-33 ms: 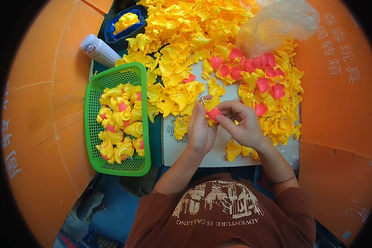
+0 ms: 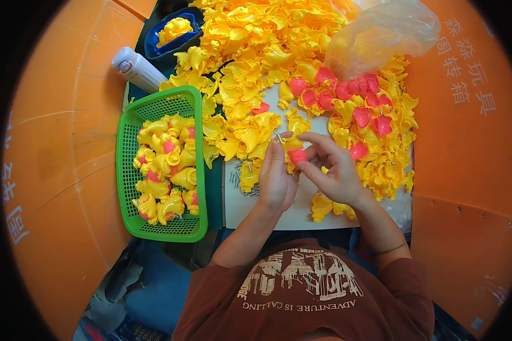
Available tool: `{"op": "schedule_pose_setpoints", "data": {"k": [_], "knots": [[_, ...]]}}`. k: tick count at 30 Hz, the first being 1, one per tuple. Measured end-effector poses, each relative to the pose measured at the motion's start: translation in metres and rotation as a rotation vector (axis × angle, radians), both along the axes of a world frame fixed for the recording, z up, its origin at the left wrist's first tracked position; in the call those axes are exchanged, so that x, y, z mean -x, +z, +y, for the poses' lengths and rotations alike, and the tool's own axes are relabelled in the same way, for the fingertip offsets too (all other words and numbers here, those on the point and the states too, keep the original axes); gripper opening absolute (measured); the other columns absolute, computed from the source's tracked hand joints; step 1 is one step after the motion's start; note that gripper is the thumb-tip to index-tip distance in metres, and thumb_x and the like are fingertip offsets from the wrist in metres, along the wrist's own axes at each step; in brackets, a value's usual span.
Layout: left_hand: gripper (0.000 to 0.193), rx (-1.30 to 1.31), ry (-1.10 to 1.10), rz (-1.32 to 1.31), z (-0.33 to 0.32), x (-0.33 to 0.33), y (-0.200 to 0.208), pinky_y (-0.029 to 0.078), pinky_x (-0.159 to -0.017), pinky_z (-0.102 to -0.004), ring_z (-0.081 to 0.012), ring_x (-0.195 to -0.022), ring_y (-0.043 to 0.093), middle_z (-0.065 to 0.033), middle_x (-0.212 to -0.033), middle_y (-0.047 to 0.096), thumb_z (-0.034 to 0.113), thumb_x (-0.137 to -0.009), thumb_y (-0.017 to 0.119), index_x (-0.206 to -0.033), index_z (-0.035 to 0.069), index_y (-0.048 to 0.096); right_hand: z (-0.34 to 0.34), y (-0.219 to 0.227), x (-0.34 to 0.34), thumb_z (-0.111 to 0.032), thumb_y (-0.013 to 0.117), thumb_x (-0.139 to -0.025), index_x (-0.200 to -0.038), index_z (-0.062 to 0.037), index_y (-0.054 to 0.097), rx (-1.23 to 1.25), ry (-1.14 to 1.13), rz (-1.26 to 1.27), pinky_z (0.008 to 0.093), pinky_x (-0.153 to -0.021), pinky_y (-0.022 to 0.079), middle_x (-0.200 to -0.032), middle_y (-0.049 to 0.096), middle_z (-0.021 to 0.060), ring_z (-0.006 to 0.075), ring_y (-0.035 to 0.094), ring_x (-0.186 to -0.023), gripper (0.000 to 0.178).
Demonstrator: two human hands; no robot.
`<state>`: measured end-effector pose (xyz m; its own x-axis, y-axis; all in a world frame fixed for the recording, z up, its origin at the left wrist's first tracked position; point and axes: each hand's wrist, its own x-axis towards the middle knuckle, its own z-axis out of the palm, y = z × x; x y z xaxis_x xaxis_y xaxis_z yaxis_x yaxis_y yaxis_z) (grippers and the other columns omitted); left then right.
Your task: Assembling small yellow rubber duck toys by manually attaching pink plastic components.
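Note:
Over the white board, my left hand (image 2: 276,184) is closed around a yellow plastic toy half-shell (image 2: 288,142), mostly hidden by the fingers. A small metal pin (image 2: 278,138) stands out by the thumb tip. My right hand (image 2: 334,169) meets it from the right, its thumb and fingers curled at the edge of a pink curved plastic piece (image 2: 297,156). This piece lies against the yellow shell. How far it sits inside is hidden.
Left stands a green basket (image 2: 201,187) of yellow and pink toy figures. Loose metal pins (image 2: 236,178) lie near my left wrist. Yellow shells (image 2: 244,85) heap up beyond, with pink pieces (image 2: 362,116) and a clear plastic bag (image 2: 384,34). A white bottle (image 2: 139,69) and orange panels (image 2: 461,148) flank this.
My right index finger has lifted a little off the pink piece, which has shifted slightly to the right. My left hand stays almost where it was.

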<state>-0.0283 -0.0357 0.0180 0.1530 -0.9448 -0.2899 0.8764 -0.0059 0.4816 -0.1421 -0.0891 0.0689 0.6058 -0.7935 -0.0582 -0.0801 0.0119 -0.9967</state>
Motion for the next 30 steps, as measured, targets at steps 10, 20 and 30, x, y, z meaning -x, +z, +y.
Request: {"op": "schedule_pose_setpoints", "data": {"k": [10, 20, 30], "knots": [[0.044, 0.012, 0.077, 0.147, -0.005, 0.003, 0.003, 0.039, -0.095, -0.0375, -0.0200, -0.111, 0.049, -0.0103, -0.122, 0.048, 0.041, -0.098, 0.024, -0.124, 0.009, 0.038, 0.007, 0.002, 0.002, -0.002, 0.067, -0.076, -0.098, 0.0022, 0.058, 0.273, -0.181, 0.031, 0.0220, -0.070, 0.046, -0.076, 0.059, 0.0039, 0.0074, 0.056, -0.074, 0.024], [0.043, 0.109, 0.123, 0.159, -0.005, 0.003, 0.002, 0.034, -0.097, -0.0386, -0.0225, -0.117, 0.044, -0.0113, -0.127, 0.045, 0.039, -0.098, 0.023, -0.126, 0.009, 0.037, 0.007, 0.000, 0.004, -0.010, 0.070, -0.072, -0.107, 0.0001, 0.060, 0.708, -0.213, 0.402, 0.0313, -0.071, 0.045, -0.081, 0.057, 0.0153, 0.0241, 0.055, -0.081, 0.037], [0.042, 0.164, 0.044, 0.227, -0.012, 0.004, 0.006, 0.037, -0.092, -0.0355, -0.0191, -0.108, 0.048, -0.0084, -0.115, 0.051, 0.041, -0.098, 0.023, -0.122, 0.012, 0.040, -0.009, -0.004, 0.007, -0.015, 0.071, -0.073, -0.080, -0.0062, 0.069, 0.429, -0.145, 0.032, 0.0355, -0.089, 0.036, -0.108, 0.057, 0.0124, 0.0250, 0.050, -0.102, 0.011]]}}
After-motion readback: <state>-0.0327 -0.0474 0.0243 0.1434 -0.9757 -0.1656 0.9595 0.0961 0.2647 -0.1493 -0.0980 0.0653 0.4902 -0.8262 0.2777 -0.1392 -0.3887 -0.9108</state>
